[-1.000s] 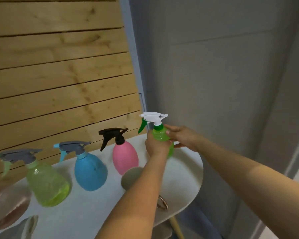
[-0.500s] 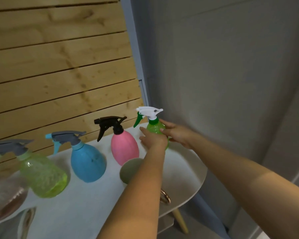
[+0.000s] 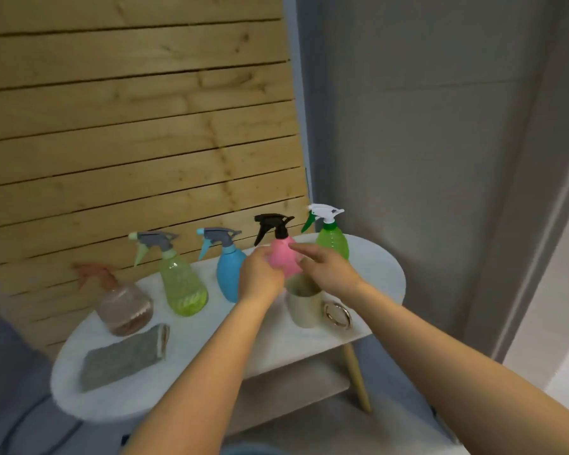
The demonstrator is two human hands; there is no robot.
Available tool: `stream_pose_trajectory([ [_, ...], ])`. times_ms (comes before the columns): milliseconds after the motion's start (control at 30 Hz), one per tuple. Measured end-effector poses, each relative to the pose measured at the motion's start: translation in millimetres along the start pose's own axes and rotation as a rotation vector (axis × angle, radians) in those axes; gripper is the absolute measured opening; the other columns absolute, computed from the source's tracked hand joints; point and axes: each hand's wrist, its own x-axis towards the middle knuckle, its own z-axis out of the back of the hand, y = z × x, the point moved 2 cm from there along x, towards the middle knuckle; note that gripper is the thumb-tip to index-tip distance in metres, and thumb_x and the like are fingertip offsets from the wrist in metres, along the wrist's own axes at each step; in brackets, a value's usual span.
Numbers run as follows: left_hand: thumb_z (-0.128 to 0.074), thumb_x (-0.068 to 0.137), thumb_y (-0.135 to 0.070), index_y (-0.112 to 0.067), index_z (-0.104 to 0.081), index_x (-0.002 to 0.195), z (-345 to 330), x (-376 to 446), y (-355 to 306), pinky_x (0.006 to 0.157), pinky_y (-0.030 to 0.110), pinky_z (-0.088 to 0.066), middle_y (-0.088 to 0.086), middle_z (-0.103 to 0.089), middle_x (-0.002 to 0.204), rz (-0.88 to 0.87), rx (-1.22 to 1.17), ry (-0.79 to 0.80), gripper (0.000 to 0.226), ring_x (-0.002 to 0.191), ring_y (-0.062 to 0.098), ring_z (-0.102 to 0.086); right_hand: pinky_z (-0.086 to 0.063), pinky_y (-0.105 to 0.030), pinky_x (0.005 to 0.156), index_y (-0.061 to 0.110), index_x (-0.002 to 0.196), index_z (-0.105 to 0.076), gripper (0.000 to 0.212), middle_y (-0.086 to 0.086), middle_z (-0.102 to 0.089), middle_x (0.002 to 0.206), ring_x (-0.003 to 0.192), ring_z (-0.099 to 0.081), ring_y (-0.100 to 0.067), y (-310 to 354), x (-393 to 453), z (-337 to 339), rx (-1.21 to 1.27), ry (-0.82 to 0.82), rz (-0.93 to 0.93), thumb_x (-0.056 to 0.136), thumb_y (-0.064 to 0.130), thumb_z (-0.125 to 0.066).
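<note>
Two hands flank the pink pear-shaped plastic spray bottle, upright on the white oval table beside the green plastic spray bottle. Left hand curls round its side; right hand is spread, forefinger touching its shoulder. Expect a light, smooth, slightly yielding body: grasp at the neck. One second earlier both hands held the green bottle.

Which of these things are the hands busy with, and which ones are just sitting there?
Busy with:
- pink bottle
- left hand, curled round its side
- right hand, touching it with straight fingers

Just sitting there, all on the white table:
- green bottle
- blue bottle
- yellow bottle
- brown bottle
- grey cloth
- mug
</note>
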Motion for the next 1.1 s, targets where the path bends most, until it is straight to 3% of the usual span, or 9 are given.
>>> stream_pose_trajectory([
  [133, -0.056, 0.091, -0.022, -0.018, -0.055, 0.129, 57, -24, 76, 0.104, 0.035, -0.038, 0.007, -0.055, 0.133, 0.09, 0.16, -0.057, 0.038, 0.121, 0.026, -0.052, -0.032, -0.017, 0.096, 0.025, 0.132, -0.054, 0.035, 0.001, -0.049, 0.139, 0.129, -0.044, -0.014, 25, -24, -78, 0.028, 0.156, 0.048, 0.097, 0.021, -0.048],
  [367, -0.037, 0.095, -0.026, -0.018, -0.052, 0.13, 130, -53, 211, 0.098, 0.037, -0.041, 0.01, -0.056, 0.131, 0.203, 0.481, -0.068, 0.039, 0.119, 0.03, -0.051, -0.023, -0.02, 0.106, 0.02, 0.137, -0.048, 0.038, 0.0, -0.041, 0.147, 0.136, -0.036, -0.017, 30, -38, -212, -0.175, 0.433, 0.151, 0.102, 0.025, -0.033],
  [433, -0.038, 0.098, -0.027, -0.019, -0.046, 0.137, 141, -51, 235, 0.105, 0.036, -0.035, 0.009, -0.047, 0.141, 0.187, 0.526, -0.038, 0.041, 0.13, 0.027, -0.042, -0.019, -0.02, 0.109, 0.018, 0.14, -0.044, 0.039, -0.002, -0.034, 0.151, 0.139, -0.03, -0.018, 28, -31, -238, -0.259, 0.487, 0.23, 0.103, 0.022, -0.032],
  [567, -0.033, 0.098, -0.046, -0.025, -0.017, 0.151, 155, -31, 267, 0.115, 0.046, 0.006, 0.003, -0.001, 0.16, 0.076, 0.654, 0.074, 0.059, 0.147, 0.023, 0.004, -0.008, -0.021, 0.113, 0.012, 0.143, -0.037, 0.043, -0.009, -0.024, 0.154, 0.143, -0.02, -0.022, 24, -7, -286, -0.481, 0.521, 0.418, 0.101, 0.018, -0.037],
  [733, -0.029, 0.101, -0.041, -0.021, -0.005, 0.152, 169, 1, 308, 0.117, 0.039, 0.002, 0.003, 0.001, 0.16, -0.007, 0.695, 0.24, 0.06, 0.147, 0.019, 0.006, 0.001, -0.026, 0.115, 0.011, 0.15, -0.016, 0.054, -0.012, -0.007, 0.158, 0.146, -0.003, -0.024, 17, 29, -321, -0.688, 0.571, 0.484, 0.101, 0.028, -0.033],
  [800, -0.031, 0.102, -0.036, -0.02, -0.006, 0.152, 168, 3, 319, 0.117, 0.033, -0.002, 0.003, -0.001, 0.16, -0.055, 0.679, 0.243, 0.058, 0.147, 0.019, 0.004, -0.003, -0.031, 0.117, 0.007, 0.148, -0.021, 0.06, -0.015, -0.019, 0.155, 0.144, -0.012, -0.028, 13, 33, -331, -0.747, 0.577, 0.523, 0.098, 0.04, -0.022],
  [867, -0.031, 0.101, -0.039, -0.022, -0.01, 0.151, 169, -7, 322, 0.117, 0.031, -0.005, 0.002, -0.005, 0.16, -0.119, 0.67, 0.217, 0.058, 0.147, 0.018, 0.001, -0.023, -0.037, 0.114, 0.005, 0.141, -0.039, 0.072, -0.018, -0.042, 0.142, 0.133, -0.034, -0.035, 13, 28, -327, -0.789, 0.558, 0.597, 0.087, 0.046, -0.013],
  [967, -0.015, 0.085, -0.056, -0.025, -0.021, 0.149, 167, -43, 326, 0.119, 0.036, -0.013, -0.001, -0.015, 0.158, -0.231, 0.607, 0.21, 0.072, 0.146, 0.017, -0.008, -0.054, -0.036, 0.082, 0.01, 0.116, -0.065, 0.05, -0.012, -0.066, 0.107, 0.093, -0.063, -0.033, 5, 5, -307, -0.744, 0.474, 0.79, 0.085, 0.035, -0.034],
  [1100, -0.017, 0.093, -0.057, -0.027, -0.031, 0.147, 158, -83, 324, 0.111, 0.037, -0.013, -0.004, -0.023, 0.153, -0.396, 0.689, 0.12, 0.063, 0.142, 0.012, -0.012, -0.054, -0.026, 0.072, 0.019, 0.105, -0.071, 0.045, -0.001, -0.069, 0.099, 0.085, -0.064, -0.022, 1, -33, -284, -0.76, 0.401, 0.895, 0.081, 0.041, -0.04],
])
